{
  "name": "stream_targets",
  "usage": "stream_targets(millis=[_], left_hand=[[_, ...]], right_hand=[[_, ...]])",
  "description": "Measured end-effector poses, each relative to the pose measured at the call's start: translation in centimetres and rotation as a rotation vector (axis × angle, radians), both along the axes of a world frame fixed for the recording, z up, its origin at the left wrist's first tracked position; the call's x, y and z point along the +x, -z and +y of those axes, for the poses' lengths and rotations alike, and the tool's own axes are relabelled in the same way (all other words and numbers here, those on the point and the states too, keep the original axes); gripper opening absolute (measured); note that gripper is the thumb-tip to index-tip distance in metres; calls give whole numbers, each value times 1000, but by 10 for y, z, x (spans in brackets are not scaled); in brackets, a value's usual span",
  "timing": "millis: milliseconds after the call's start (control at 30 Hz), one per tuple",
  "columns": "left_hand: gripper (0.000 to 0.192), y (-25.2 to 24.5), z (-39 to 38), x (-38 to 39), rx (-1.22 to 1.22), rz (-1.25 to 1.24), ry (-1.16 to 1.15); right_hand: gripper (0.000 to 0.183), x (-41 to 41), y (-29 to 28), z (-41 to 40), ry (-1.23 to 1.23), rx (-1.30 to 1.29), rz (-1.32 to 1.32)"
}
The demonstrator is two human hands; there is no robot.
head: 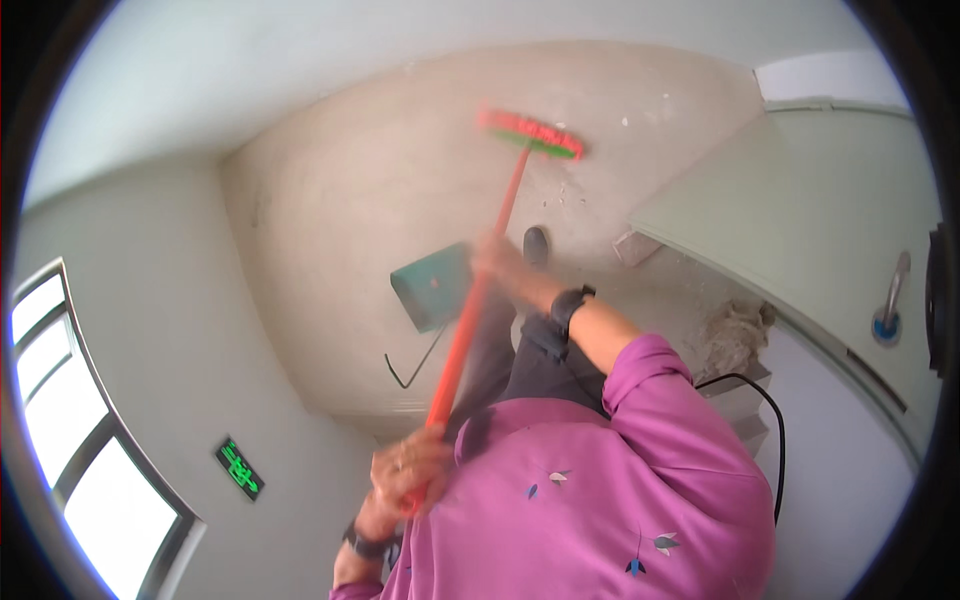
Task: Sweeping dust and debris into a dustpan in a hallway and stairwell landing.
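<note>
A broom with a long orange-red handle [459, 345] runs from my waist out over the floor. Its head [536, 135], green with red bristles, is blurred and rests on or close to the bare floor. My left hand [409, 469] grips the top end of the handle. Farther down, my right hand [499, 259] is wrapped around the shaft, also blurred. Small pale debris [562, 196] lies on the floor between the broom head and my shoe [535, 244]. A green dustpan [427, 289] is on the floor left of my legs, partly hidden by the handle and right hand.
An open pale green door [810, 202] with a lever handle [892, 300] stands at right. Beneath its edge sits a brick-like block [636, 247]. A greyish heap [735, 337] lies by the stair steps [742, 412]. A lit exit sign [240, 469] and windows [82, 420] are on the left wall.
</note>
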State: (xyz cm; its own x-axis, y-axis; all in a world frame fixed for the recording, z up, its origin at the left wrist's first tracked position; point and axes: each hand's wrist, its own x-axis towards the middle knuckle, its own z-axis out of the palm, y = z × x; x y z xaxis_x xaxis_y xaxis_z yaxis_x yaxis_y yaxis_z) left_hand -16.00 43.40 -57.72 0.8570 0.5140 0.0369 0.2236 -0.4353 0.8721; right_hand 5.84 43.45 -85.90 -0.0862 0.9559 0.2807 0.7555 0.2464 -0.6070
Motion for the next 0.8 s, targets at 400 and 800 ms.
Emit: stream_targets(millis=[400, 800], left_hand=[[19, -37, 26, -30, -12, -180, -83], [23, -44, 34, 60, -318, -641, -123]], right_hand=[[42, 6, -87, -103, 633, -191, 573], [71, 217, -314, -324, 1352, 829, 344]])
